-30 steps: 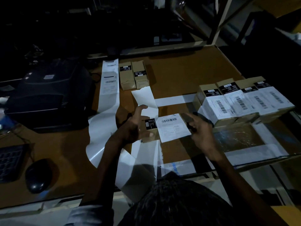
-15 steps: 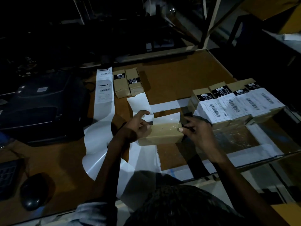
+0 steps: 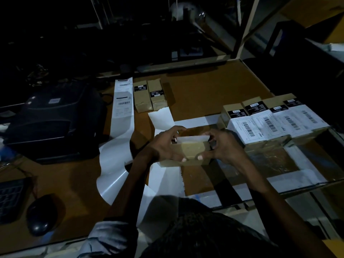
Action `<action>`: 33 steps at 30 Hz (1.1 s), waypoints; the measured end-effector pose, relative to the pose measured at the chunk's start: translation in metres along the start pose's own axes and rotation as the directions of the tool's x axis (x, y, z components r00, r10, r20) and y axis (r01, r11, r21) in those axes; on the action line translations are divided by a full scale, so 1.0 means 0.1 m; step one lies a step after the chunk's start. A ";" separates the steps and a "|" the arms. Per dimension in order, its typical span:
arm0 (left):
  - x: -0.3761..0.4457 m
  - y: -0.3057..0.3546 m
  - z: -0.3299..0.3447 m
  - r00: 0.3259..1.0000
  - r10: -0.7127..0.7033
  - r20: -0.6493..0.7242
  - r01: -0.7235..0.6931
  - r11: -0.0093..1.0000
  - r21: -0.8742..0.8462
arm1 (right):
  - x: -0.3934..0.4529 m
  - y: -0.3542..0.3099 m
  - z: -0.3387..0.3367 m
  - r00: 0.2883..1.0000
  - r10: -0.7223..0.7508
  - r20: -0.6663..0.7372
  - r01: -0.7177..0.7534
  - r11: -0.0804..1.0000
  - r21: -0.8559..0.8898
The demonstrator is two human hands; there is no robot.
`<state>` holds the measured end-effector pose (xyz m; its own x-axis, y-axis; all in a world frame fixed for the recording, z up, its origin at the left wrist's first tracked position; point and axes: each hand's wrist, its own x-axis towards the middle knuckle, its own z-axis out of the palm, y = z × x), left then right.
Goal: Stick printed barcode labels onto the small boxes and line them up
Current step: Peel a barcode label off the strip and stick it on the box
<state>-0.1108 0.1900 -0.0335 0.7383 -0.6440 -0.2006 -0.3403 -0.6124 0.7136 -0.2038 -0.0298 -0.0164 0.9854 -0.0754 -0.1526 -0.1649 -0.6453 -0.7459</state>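
**Fig.: Two-handed hold on a small box w/ label folded over its edge**

Left hand (image 3: 165, 146) and right hand (image 3: 223, 146) both grasp one small box (image 3: 193, 151), fingers curled round its ends, thumbs pressing the near face. Box is held just above the table (image 3: 204, 86), centre-front, tipped so a plain brown face shows. A white label (image 3: 191, 139) stands along its far top edge, pinched at either end; whether it's fully stuck down can't be told.

Handling, as judged: box looks light, stiff cardboard w/ crisp corners, so it should take firm thumb pressure w/o crushing. Best held by the short ends, leaving the broad faces free for smoothing. Label is thin, limp, likely tacky on one side; prone to creasing, so press from the middle outward.

Outward: four labelled boxes (image 3: 270, 120) sit in a touching row to the right, barcodes up. Two unlabelled boxes (image 3: 149, 95) lie side by side at the far centre. A label strip (image 3: 122, 101) runs from the printer (image 3: 54, 120) at left, its backing paper (image 3: 115, 161) curling toward the near edge. A mouse (image 3: 41, 214) sits near-left.
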 end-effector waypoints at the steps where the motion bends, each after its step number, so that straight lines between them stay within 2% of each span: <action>1: 0.00 0.00 0.00 1.000 0.008 0.009 -0.008 1.000 0.011 | 0.00 -0.01 -0.02 1.000 -0.002 0.019 0.003 1.000 -0.021; 10: 0.04 0.02 -0.03 0.992 0.110 0.068 -0.115 0.990 0.083 | 0.12 -0.11 -0.11 0.992 0.012 0.124 0.009 0.985 -0.170; 17: 0.08 0.03 -0.05 0.988 0.145 0.056 -0.149 0.985 0.081 | 0.13 -0.19 -0.17 0.994 0.014 0.109 0.004 0.988 -0.155; 20: 0.09 0.02 -0.04 0.987 0.155 0.045 -0.158 0.983 0.090 | 0.15 -0.22 -0.16 0.991 0.015 0.136 0.021 0.966 -0.259; 24: 0.11 0.03 -0.04 0.986 0.165 0.037 -0.168 0.980 0.108 | 0.19 -0.32 -0.07 0.983 -0.008 0.181 0.093 0.881 -0.463; 33: 0.09 0.09 -0.03 0.983 0.181 0.032 -0.184 0.970 0.159 | 0.22 -0.37 0.00 0.973 -0.042 0.227 0.160 0.832 -0.531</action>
<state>-0.1053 0.1802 -0.0270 0.6455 -0.7586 -0.0889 -0.5584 -0.5481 0.6227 -0.1760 -0.0082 0.0077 0.9563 0.1261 -0.2639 0.0424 -0.9526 -0.3014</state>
